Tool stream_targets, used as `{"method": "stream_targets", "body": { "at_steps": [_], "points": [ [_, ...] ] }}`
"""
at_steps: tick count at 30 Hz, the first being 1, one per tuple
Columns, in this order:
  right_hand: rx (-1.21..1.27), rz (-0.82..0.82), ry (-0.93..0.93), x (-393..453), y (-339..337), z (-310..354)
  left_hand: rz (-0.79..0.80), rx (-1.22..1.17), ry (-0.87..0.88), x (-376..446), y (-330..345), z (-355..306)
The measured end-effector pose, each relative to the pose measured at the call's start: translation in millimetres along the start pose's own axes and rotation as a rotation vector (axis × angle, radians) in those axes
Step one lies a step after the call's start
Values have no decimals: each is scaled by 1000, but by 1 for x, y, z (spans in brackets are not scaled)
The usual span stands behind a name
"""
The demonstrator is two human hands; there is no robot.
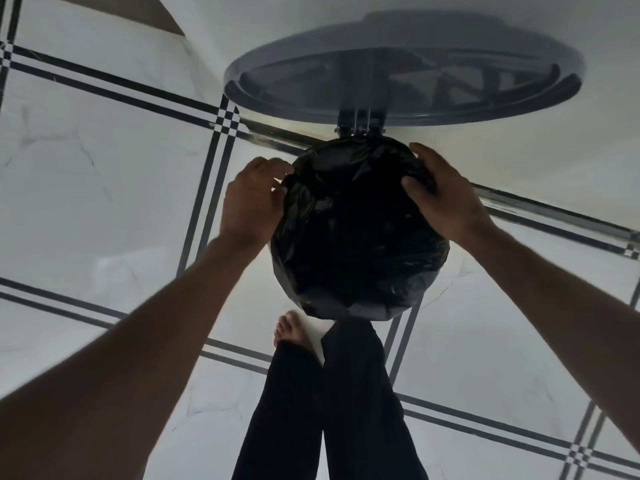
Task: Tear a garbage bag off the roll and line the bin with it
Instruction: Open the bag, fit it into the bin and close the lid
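A black garbage bag (pixel 353 233) covers the round bin below me, its plastic folded over the rim all around and sagging into the opening. The bin's grey lid (pixel 408 67) stands raised on its hinge (pixel 360 124) at the far side. My left hand (pixel 256 199) pinches the bag's edge at the rim's left side. At the rim's upper right, my right hand (pixel 440 195) presses the plastic with fingers curled over it. The bin's own walls are hidden under the bag. No roll is in view.
White marble-look floor tiles with black double stripes (pixel 207 188) lie all around. My legs in dark trousers (pixel 332 403) and a bare foot (pixel 289 329) stand just in front of the bin. A white wall (pixel 519 150) rises behind the lid.
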State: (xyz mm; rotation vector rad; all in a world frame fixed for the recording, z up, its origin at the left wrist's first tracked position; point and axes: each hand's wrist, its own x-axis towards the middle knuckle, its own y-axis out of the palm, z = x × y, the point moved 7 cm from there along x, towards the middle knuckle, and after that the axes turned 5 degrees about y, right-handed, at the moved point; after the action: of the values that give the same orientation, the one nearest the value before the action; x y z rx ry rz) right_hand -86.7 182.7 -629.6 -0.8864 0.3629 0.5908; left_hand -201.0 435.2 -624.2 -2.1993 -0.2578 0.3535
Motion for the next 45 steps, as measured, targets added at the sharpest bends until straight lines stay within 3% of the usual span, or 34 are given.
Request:
{"method": "stream_targets", "body": {
  "at_steps": [8, 14, 18, 21, 25, 27, 32, 41, 45],
  "points": [
    [26, 44, 62, 35, 7, -12, 36, -143, -106, 10, -10, 20],
    [-125, 185, 26, 45, 5, -14, 69, -48, -217, 19, -10, 40],
    [-168, 212, -2, 54, 8, -10, 187, -68, -305, 22, 8, 48],
    [-199, 172, 24, 55, 7, -13, 355, -313, -523, 10, 28, 55],
    [-124, 115, 68, 49, 2, -18, 342, -730, -728, -9, 27, 49],
    [-106, 95, 75, 45, -1, -23, 354, -776, -716, -14, 25, 47],
    [34, 118, 153, 43, -5, -33, 327, -637, -523, -10, 24, 46],
    [-30, 373, 286, 51, -4, -39, 352, -752, -670, -24, 33, 55],
    [12, 407, 335, 53, -1, -41, 368, -688, -678, -34, 27, 61]
  ]
}}
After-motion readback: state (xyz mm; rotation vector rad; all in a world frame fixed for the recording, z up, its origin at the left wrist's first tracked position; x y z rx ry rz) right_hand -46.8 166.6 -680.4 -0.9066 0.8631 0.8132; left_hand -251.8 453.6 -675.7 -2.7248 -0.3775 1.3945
